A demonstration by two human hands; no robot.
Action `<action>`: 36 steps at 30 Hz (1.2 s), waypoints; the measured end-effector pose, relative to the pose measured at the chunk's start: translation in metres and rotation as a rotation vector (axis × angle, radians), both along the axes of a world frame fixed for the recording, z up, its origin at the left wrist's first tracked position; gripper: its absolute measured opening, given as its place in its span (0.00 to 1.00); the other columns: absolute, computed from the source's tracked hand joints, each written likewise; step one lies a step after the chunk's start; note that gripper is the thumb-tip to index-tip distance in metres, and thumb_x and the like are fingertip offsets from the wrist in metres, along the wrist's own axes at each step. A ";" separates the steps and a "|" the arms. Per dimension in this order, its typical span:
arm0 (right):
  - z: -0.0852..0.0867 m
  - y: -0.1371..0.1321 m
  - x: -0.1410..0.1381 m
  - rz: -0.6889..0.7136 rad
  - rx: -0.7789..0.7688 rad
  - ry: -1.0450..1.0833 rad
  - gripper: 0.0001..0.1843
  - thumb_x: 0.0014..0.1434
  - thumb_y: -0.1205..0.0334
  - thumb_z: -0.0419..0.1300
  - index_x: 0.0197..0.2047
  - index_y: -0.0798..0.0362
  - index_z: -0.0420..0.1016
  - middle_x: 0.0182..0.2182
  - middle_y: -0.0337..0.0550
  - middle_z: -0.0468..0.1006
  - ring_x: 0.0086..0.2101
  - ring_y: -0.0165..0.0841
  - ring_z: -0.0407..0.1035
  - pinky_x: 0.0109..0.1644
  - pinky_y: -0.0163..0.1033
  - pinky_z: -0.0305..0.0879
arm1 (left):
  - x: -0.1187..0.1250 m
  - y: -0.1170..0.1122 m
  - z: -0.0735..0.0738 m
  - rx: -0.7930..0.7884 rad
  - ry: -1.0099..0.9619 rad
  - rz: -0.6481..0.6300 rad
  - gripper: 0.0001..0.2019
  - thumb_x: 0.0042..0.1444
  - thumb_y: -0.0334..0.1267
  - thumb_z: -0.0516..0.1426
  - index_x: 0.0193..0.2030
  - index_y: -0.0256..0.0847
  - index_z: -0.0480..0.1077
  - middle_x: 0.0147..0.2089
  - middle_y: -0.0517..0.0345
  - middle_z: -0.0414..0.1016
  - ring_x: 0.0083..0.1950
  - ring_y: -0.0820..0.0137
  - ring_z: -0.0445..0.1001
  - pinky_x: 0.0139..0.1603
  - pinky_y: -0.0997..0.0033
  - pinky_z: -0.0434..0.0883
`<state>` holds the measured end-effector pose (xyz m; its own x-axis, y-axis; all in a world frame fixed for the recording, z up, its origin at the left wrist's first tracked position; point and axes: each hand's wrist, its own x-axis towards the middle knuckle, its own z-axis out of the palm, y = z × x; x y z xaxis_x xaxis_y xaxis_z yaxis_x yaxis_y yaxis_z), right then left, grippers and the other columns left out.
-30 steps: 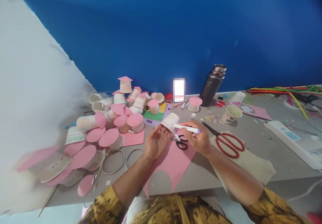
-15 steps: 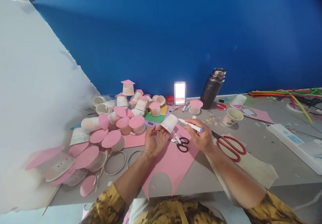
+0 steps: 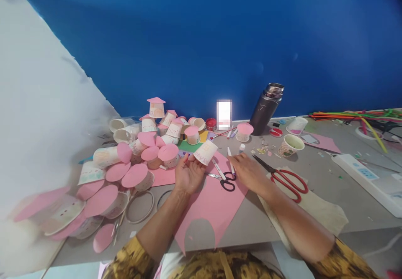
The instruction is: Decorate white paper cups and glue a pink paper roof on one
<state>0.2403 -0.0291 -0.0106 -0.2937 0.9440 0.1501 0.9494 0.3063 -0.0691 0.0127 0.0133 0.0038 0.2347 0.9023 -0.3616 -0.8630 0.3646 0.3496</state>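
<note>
My left hand (image 3: 190, 174), palm up, holds a small white paper cup (image 3: 205, 152) tilted upside down, with a faint drawing and purple marks on its side. My right hand (image 3: 249, 169) is low over the pink paper, its fingers closed at a white marker (image 3: 229, 152) that points away from me. Just beyond sits a small white cap (image 3: 241, 148). Between my hands, a second white marker (image 3: 219, 169) lies over black-handled scissors (image 3: 228, 182). Beneath them is a cut sheet of pink paper (image 3: 205, 210).
Several paper cups with pink paper roofs (image 3: 135, 175) crowd the left. Large red-handled scissors (image 3: 287, 183) rest on a cloth (image 3: 320, 212) at right. Behind stand a dark open flask (image 3: 265, 109) and a patterned cup (image 3: 291, 146). A white power strip (image 3: 367, 183) lies far right. Tape rolls (image 3: 140, 207) lie left.
My right hand has lowered the marker from beside the cup to the pink paper, turning palm down. The cup in my left hand has shifted slightly left.
</note>
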 end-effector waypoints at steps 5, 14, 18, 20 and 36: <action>0.002 -0.002 0.000 -0.024 -0.060 -0.080 0.17 0.64 0.79 0.56 0.48 0.51 0.79 0.46 0.53 0.81 0.48 0.46 0.72 0.37 0.40 0.63 | -0.002 0.004 0.010 -0.021 0.013 0.075 0.12 0.67 0.38 0.53 0.36 0.38 0.74 0.39 0.47 0.83 0.44 0.63 0.82 0.45 0.65 0.79; 0.003 -0.006 -0.025 0.057 0.011 0.178 0.10 0.73 0.62 0.57 0.42 0.49 0.81 0.39 0.45 0.84 0.44 0.38 0.74 0.40 0.38 0.62 | 0.000 0.007 0.009 -0.087 0.110 0.148 0.13 0.67 0.38 0.52 0.31 0.38 0.71 0.38 0.48 0.81 0.41 0.66 0.81 0.39 0.69 0.78; -0.006 -0.006 -0.029 0.120 0.116 0.309 0.10 0.71 0.61 0.59 0.39 0.49 0.81 0.34 0.43 0.84 0.38 0.36 0.74 0.41 0.37 0.61 | 0.000 0.007 0.011 -0.119 0.104 0.145 0.14 0.67 0.38 0.52 0.30 0.39 0.69 0.35 0.50 0.79 0.40 0.66 0.81 0.40 0.69 0.78; -0.008 -0.006 -0.028 0.116 0.174 0.372 0.12 0.71 0.63 0.59 0.36 0.49 0.80 0.30 0.42 0.83 0.34 0.34 0.73 0.39 0.37 0.60 | 0.001 0.007 0.012 -0.139 0.107 0.139 0.15 0.67 0.38 0.52 0.28 0.40 0.68 0.34 0.51 0.79 0.39 0.66 0.81 0.40 0.68 0.78; 0.015 0.031 0.057 -0.516 0.404 0.844 0.13 0.57 0.54 0.59 0.37 0.51 0.81 0.31 0.46 0.85 0.29 0.38 0.74 0.38 0.42 0.67 | -0.005 0.011 0.001 -0.073 0.053 0.113 0.09 0.63 0.35 0.57 0.30 0.41 0.68 0.31 0.57 0.76 0.41 0.65 0.82 0.45 0.64 0.79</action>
<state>0.2971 0.0020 0.0046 0.4724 0.7591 0.4479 0.6633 0.0286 -0.7478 0.0073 0.0247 0.0051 0.1121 0.8929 -0.4362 -0.8812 0.2922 0.3717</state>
